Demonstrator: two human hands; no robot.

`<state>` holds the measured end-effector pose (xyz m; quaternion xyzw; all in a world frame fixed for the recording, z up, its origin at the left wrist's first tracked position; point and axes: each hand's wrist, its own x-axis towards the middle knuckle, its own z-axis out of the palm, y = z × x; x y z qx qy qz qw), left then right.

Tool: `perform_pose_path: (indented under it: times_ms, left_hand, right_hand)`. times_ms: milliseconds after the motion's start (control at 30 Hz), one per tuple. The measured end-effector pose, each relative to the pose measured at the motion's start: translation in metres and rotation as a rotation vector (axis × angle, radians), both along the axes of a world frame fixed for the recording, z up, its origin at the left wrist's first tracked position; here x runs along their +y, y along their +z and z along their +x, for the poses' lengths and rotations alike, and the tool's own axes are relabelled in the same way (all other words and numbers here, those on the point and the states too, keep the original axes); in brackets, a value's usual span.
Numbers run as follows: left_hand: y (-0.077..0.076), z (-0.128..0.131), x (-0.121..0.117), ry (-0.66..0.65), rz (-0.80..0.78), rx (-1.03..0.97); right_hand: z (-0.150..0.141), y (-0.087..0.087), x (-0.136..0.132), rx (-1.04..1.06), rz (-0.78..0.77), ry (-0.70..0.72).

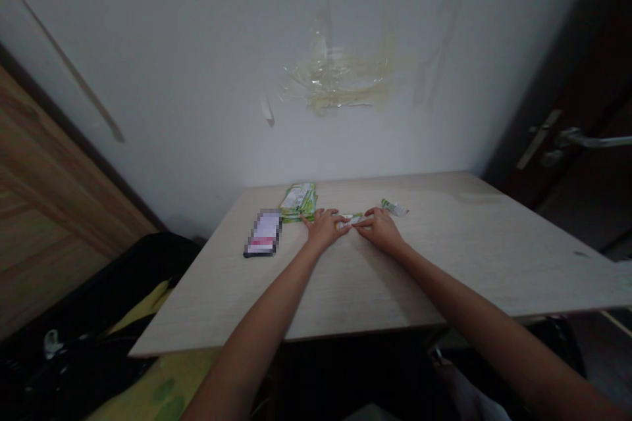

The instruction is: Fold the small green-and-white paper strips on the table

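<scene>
A narrow green, white and yellow packet [351, 218] lies flat on the table between my two hands, and it looks folded or rolled. My left hand [323, 229] holds its left end, with thumb and fingers closed on it and the little-finger side resting near the pile. From the other side my right hand [384, 230] pinches the right end between thumb and fingertips. Part of the packet is hidden under the fingers. Just left of my left hand is a pile of green and white packets [299, 200]. Beyond my right hand lies another narrow green and white packet [395, 208].
A phone [264, 233] with a blurred-out screen lies left on the pale wooden table [355, 296]. Behind stands a wall [197, 79] with peeling clear tape [340, 82]. A dark door with a metal handle [592, 139] is at right; dark and yellow cloth [168, 375] lies lower left.
</scene>
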<state>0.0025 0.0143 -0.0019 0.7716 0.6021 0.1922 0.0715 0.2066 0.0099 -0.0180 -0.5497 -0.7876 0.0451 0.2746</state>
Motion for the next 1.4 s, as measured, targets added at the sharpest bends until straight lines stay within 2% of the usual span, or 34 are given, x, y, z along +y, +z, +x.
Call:
perform_pose_path:
  times_ms: [300,567,800,967,1233,1400]
  left_hand:
    - [0.0,0.001,0.0,-0.005,0.002,0.011]
    - [0.001,0.001,-0.001,-0.002,-0.001,0.022]
    - [-0.005,0.0,0.0,-0.007,0.049,0.003]
    - [-0.003,0.002,-0.001,-0.012,0.047,0.009]
    - [-0.001,0.003,-0.004,-0.038,0.066,0.025]
    - [-0.002,0.003,-0.004,-0.065,0.089,0.046]
  right_hand:
    - [0.006,0.001,0.004,-0.014,0.016,-0.058]
    - [0.01,-0.007,0.014,-0.008,0.041,-0.117]
    - [0.007,-0.009,0.011,-0.004,0.057,-0.131]
    - [0.008,-0.008,0.01,0.003,0.046,-0.149]
    - [0.009,-0.008,0.012,0.022,0.012,-0.132]
    - [0.009,-0.008,0.015,0.072,0.078,-0.049]
